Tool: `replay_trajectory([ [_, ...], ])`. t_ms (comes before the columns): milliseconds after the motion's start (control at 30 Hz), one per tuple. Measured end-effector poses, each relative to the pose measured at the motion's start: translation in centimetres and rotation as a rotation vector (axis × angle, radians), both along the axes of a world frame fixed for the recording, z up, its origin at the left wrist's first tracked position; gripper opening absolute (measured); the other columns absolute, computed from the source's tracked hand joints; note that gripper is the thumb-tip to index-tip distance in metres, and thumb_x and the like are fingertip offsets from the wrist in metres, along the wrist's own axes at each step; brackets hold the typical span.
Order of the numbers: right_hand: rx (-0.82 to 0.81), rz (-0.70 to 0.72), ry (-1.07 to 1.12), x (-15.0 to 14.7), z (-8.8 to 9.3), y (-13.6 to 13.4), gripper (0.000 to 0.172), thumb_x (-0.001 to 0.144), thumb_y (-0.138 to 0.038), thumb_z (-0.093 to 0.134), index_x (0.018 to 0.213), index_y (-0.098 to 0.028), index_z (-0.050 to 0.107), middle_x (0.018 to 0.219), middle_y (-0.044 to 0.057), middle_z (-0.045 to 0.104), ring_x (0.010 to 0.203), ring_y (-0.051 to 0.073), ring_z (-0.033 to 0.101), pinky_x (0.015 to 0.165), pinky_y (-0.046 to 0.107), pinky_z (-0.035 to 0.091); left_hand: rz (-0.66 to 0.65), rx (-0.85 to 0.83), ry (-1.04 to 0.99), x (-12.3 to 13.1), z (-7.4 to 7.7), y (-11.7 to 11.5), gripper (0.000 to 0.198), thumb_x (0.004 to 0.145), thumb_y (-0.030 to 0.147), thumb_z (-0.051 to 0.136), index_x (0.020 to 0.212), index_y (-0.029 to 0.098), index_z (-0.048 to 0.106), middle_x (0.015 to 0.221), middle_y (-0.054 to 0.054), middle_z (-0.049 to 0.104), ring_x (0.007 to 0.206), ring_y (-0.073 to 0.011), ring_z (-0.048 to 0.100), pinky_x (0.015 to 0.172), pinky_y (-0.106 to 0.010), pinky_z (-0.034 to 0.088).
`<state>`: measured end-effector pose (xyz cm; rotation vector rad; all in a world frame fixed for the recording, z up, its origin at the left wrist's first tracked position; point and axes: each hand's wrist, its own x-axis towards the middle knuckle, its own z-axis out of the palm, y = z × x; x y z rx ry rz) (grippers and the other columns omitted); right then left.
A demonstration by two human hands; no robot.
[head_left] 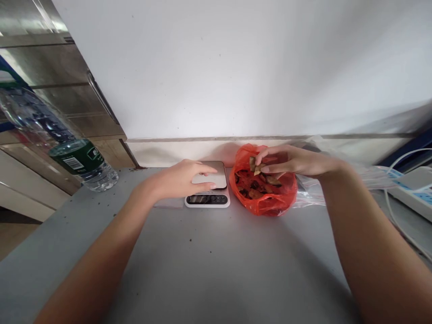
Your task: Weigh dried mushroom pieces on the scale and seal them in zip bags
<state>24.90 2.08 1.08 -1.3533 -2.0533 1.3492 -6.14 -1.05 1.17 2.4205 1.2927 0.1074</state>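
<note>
A small kitchen scale (pixel 216 189) with a steel plate and a dark display stands on the grey table near the wall. My left hand (pixel 184 177) lies over the scale's left side, fingers stretched flat on the plate. Right of the scale sits an open red plastic bag (pixel 270 202) holding several brown dried pieces. My right hand (pixel 290 161) hovers over the bag's mouth, its fingertips pinched on a few of the dried pieces (pixel 255 166).
A clear water bottle (pixel 64 144) with a green label stands at the table's left edge. Clear plastic bags (pixel 313 189) lie behind the red bag. A white power strip (pixel 413 191) with cables sits at the far right. The white wall runs close behind.
</note>
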Motion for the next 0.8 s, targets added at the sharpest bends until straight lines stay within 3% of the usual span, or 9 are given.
replay_trajectory([
  [233,-0.008,0.066,0.332,-0.1,-0.5,0.4,0.032,0.071,-0.036,0.089,0.09,-0.022,0.066,0.087,-0.002,0.064,0.069,0.011,0.061,0.063,0.029,0.057,0.059,-0.043,0.081,-0.7,0.6,0.4,0.06,0.1,0.053,0.051,0.151,0.024,0.058,0.157,-0.005,0.059,0.139,-0.0274,0.058,0.11,-0.033,0.046],
  [467,0.107,0.138,0.52,-4.7,-0.1,1.4,0.018,0.078,-0.022,0.082,0.092,-0.021,0.07,0.103,0.003,0.07,0.088,0.015,0.065,0.066,0.027,0.054,0.155,-0.053,0.117,-2.4,0.7,1.1,0.07,0.095,0.065,0.05,0.152,0.026,0.057,0.154,-0.008,0.061,0.134,-0.0309,0.062,0.104,-0.035,0.049],
  [667,0.076,0.208,0.302,-8.8,0.0,3.5,0.014,0.083,-0.014,0.071,0.094,-0.021,0.066,0.09,0.001,0.067,0.065,0.011,0.059,0.062,0.03,0.048,0.226,-0.073,0.135,-4.3,0.5,1.8,0.074,0.094,0.067,0.049,0.156,0.028,0.052,0.157,-0.009,0.058,0.139,-0.0319,0.058,0.109,-0.038,0.047],
  [800,0.182,0.237,-0.053,-11.8,0.0,3.7,0.008,0.088,-0.013,0.064,0.088,-0.021,0.064,0.087,0.002,0.067,0.062,0.012,0.058,0.06,0.029,0.046,0.243,-0.129,0.152,-5.4,0.4,2.2,0.075,0.094,0.065,0.049,0.16,0.029,0.045,0.16,-0.009,0.055,0.141,-0.0316,0.056,0.111,-0.039,0.046],
])
